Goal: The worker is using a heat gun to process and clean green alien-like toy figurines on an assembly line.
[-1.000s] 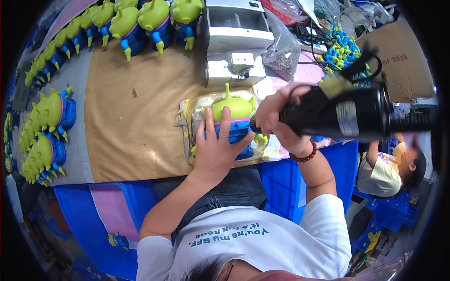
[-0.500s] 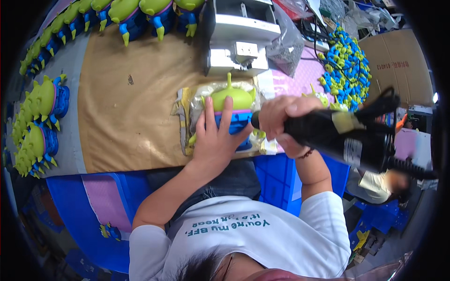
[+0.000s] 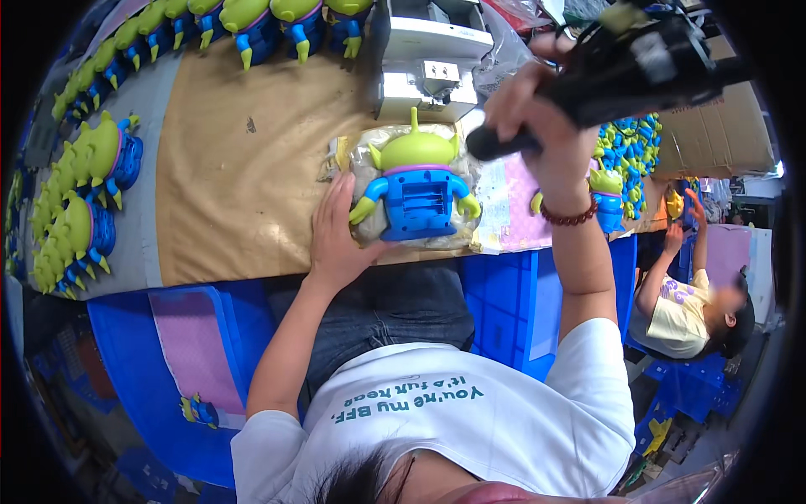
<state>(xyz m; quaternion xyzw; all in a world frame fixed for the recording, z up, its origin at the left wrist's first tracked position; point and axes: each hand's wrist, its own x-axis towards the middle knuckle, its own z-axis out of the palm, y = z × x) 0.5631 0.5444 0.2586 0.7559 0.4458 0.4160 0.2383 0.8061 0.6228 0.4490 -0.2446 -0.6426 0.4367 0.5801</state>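
A green-and-blue toy figure (image 3: 420,225) with an antenna lies on its back or front, its body bearing an uncovered rectangular recess (image 3: 422,198) with slots. Beneath it is a pad wrapped in clear plastic (image 3: 361,160). Beside the figure's left arm rests my left hand (image 3: 336,231), fingers stretched and thumb along the lower edge. My right hand (image 3: 537,126) is raised at the right of the toy, wrapped round a black corded electric screwdriver (image 3: 634,71). Its dark rounded front end (image 3: 495,144) points left, apart from the toy.
Rows of similar figures stand at the far left (image 3: 252,29) and left edge (image 3: 88,227). A grey metal fixture (image 3: 428,84) is behind the pad. Small blue and green parts (image 3: 630,151) heap at right, near a cardboard box (image 3: 714,126). Blue bins (image 3: 126,361) sit below; a co-worker (image 3: 684,302) is at right.
My right hand has lifted the screwdriver away from the toy, up and to the right. My left hand has slid off the toy's body to its left side, exposing the recess.
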